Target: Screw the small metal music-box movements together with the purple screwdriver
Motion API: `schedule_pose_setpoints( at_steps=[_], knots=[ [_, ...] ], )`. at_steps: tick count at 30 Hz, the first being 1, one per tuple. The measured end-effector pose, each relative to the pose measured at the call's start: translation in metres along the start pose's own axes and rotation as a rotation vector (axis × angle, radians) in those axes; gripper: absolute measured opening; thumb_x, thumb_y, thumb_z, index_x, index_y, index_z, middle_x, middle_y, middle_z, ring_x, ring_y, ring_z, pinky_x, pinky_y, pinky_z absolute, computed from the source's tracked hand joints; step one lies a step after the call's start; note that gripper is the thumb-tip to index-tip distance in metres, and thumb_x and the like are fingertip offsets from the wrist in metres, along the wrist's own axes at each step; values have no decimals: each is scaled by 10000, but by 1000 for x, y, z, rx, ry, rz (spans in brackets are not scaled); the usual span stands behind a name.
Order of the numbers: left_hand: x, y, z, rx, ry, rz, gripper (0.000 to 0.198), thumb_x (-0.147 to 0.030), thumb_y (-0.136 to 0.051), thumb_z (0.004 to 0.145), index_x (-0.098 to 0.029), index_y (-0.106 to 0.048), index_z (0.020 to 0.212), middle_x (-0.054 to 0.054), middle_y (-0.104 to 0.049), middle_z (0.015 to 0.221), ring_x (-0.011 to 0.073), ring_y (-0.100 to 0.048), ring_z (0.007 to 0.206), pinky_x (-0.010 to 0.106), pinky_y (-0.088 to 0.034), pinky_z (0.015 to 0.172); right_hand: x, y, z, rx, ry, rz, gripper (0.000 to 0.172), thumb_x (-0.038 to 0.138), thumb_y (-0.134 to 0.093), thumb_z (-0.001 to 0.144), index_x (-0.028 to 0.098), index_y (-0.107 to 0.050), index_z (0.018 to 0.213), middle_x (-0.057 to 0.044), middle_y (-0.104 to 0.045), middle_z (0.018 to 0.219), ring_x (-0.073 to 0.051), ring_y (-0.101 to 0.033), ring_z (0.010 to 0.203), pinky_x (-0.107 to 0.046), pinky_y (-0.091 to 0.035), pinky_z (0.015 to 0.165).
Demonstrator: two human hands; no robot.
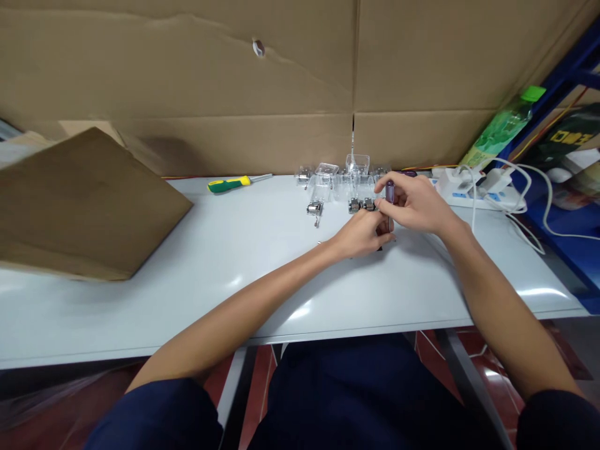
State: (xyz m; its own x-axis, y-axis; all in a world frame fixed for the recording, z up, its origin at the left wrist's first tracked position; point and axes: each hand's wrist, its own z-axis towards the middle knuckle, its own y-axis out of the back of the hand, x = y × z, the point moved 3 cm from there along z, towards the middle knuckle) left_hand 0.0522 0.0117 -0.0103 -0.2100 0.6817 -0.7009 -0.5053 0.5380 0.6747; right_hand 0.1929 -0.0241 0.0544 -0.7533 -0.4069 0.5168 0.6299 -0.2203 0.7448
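My white desk (244, 281) runs across in front of me, with clear plastic boxes (328, 178) along its far edge. My hands are together near the middle: my right hand (415, 205) clamps a purple-handled screwdriver (390, 199), stiff and light, best held by the handle; my left hand (359, 234) hides whatever it holds, just beside small metal fittings (360, 204), probably hard and best pinched by their edges

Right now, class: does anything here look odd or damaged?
The cardboard wall has a small torn hole up top, and a brown cardboard sheet sits askew over the table's left end.
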Motion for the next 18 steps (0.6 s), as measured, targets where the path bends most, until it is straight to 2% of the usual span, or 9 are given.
schedule_pose_setpoints(
  at_steps=[6,10,12,16,18],
  knots=[
    [3,-4,2,19,17,17,98,-211,-705,864,-175,-626,816,8,-710,754,155,-627,696,312,-457,681,-1,0,1,30,-15,-19,151,169,-650,807,246,-650,937,63,-559,561,-130,-484,500,-288,-360,537],
    [1,-3,2,23,12,35,127,-212,-705,868,-178,-607,796,6,-699,743,155,-616,691,309,-450,678,0,1,0,33,-22,-7,118,188,-650,841,246,-646,943,60,-561,571,-131,-485,508,-294,-361,546],
    [-4,4,1,14,-4,36,126,-206,-696,873,-176,-599,798,4,-694,742,152,-617,690,306,-452,684,2,2,0,14,-18,24,122,220,-654,875,254,-643,992,66,-536,575,-127,-464,502,-298,-362,554],
    [-14,30,-10,10,-43,14,62,-196,-681,886,-173,-625,872,-7,-704,769,137,-632,702,282,-460,691,7,1,-2,-84,-7,141,308,312,-652,937,285,-585,1237,66,-498,618,-139,-453,517,-304,-365,548],
    [-15,44,-22,21,-51,33,39,-211,-668,905,-177,-651,912,-11,-715,790,135,-647,720,281,-471,719,10,-4,-3,-92,-8,185,353,370,-636,962,297,-546,1296,58,-494,635,-148,-449,523,-306,-353,523]
  ],
)
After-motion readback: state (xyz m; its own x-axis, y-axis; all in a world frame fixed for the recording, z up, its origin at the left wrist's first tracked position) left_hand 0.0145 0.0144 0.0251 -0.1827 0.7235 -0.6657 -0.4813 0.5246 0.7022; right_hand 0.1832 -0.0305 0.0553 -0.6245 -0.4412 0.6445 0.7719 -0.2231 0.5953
